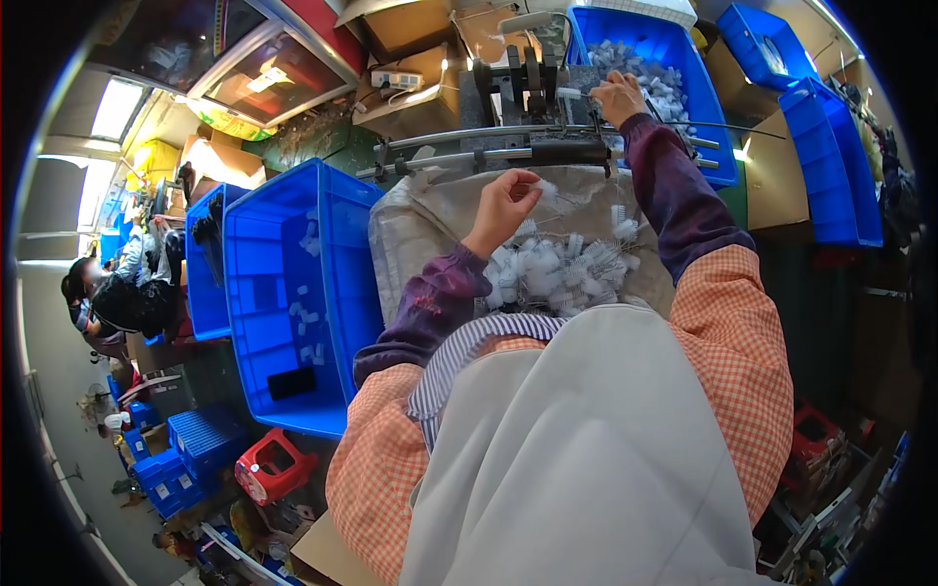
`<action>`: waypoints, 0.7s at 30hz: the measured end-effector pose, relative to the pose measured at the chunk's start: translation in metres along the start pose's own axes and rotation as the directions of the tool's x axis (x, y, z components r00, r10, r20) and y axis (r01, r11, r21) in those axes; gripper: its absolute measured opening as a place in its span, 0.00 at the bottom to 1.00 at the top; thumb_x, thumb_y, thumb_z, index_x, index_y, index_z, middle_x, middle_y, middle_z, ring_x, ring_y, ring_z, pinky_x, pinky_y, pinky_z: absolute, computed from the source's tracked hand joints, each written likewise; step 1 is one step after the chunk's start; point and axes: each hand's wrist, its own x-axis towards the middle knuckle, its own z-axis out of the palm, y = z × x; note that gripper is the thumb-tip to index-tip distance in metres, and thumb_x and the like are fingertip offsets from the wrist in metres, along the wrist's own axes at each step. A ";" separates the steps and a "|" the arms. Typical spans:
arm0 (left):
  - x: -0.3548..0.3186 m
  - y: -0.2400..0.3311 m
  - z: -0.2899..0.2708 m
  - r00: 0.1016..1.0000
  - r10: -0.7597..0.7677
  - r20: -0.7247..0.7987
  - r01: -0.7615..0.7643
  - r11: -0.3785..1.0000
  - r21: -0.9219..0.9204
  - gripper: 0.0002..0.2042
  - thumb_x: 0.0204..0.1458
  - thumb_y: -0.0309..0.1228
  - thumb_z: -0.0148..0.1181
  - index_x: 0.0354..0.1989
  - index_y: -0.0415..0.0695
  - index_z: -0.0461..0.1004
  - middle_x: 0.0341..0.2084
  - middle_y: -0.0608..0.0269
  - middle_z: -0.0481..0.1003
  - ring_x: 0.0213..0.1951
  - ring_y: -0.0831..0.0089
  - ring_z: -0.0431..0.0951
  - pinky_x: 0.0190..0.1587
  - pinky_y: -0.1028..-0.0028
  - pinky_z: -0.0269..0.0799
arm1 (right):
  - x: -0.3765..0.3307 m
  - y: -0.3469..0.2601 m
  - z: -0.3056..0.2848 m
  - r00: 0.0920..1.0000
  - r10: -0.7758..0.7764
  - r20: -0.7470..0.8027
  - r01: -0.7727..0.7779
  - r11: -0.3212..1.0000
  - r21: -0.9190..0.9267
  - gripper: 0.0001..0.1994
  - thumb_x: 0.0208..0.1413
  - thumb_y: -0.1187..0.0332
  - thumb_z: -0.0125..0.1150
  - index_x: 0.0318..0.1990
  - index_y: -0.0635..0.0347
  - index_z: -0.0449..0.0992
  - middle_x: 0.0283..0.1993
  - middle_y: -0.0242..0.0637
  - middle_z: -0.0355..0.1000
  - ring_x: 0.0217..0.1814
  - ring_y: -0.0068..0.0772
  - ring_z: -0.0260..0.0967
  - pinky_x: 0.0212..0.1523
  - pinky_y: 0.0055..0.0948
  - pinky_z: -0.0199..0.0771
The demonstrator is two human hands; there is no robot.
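My left hand (505,210) is over the grey cloth (410,230), thumb and fingers pinched on a small white bristled piece (547,191). Just beyond my body lies a pile of similar white bristled pieces (547,269) on that cloth. My right hand (618,99) reaches to the right end of a dark metal machine (526,86), its fingers bent together beside a small white part (569,93) on it. Whatever those fingertips hold is too small to make out. Metal rods (459,135) run across the machine's near side.
Beyond my right hand stands a blue bin (718,146) holding many white pieces. On my left, a large blue bin (264,371) contains a few white pieces and a black flat object (291,383). Cardboard boxes (415,98) and a red stool (274,467) are around. Another person (132,293) sits far left.
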 end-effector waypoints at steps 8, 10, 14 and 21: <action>-0.003 -0.001 -0.009 0.999 0.049 -0.022 -0.049 0.999 -0.012 0.09 0.47 0.22 0.58 0.37 0.37 0.71 0.28 0.66 0.74 0.31 0.83 0.73 0.33 0.83 0.69 | 0.016 -0.003 -0.024 0.998 0.012 0.061 -0.002 0.988 -0.156 0.10 0.47 0.70 0.53 0.35 0.42 0.77 0.41 0.25 0.72 0.56 0.28 0.58 0.58 0.41 0.46; -0.004 0.003 -0.009 0.999 0.048 -0.025 -0.048 0.999 0.015 0.09 0.47 0.22 0.58 0.37 0.37 0.70 0.28 0.66 0.74 0.31 0.83 0.73 0.32 0.83 0.69 | 0.019 0.004 -0.019 0.997 0.027 0.075 -0.022 0.997 -0.072 0.10 0.46 0.67 0.53 0.36 0.41 0.77 0.38 0.26 0.73 0.53 0.29 0.59 0.55 0.41 0.50; -0.004 -0.001 -0.009 1.000 0.023 -0.003 -0.023 1.000 -0.002 0.10 0.47 0.23 0.59 0.38 0.37 0.71 0.31 0.65 0.75 0.34 0.81 0.74 0.36 0.82 0.70 | 0.027 0.023 -0.005 0.976 0.092 0.199 -0.109 0.991 0.080 0.11 0.46 0.61 0.53 0.39 0.39 0.77 0.42 0.28 0.73 0.53 0.32 0.62 0.52 0.44 0.54; -0.005 0.000 -0.007 0.998 0.052 -0.028 -0.052 0.999 -0.004 0.09 0.47 0.22 0.58 0.37 0.36 0.70 0.28 0.65 0.74 0.31 0.83 0.73 0.33 0.83 0.69 | 0.024 0.059 -0.029 0.849 0.499 0.174 -0.514 0.856 0.052 0.17 0.50 0.53 0.49 0.46 0.42 0.73 0.49 0.35 0.70 0.53 0.37 0.66 0.53 0.47 0.55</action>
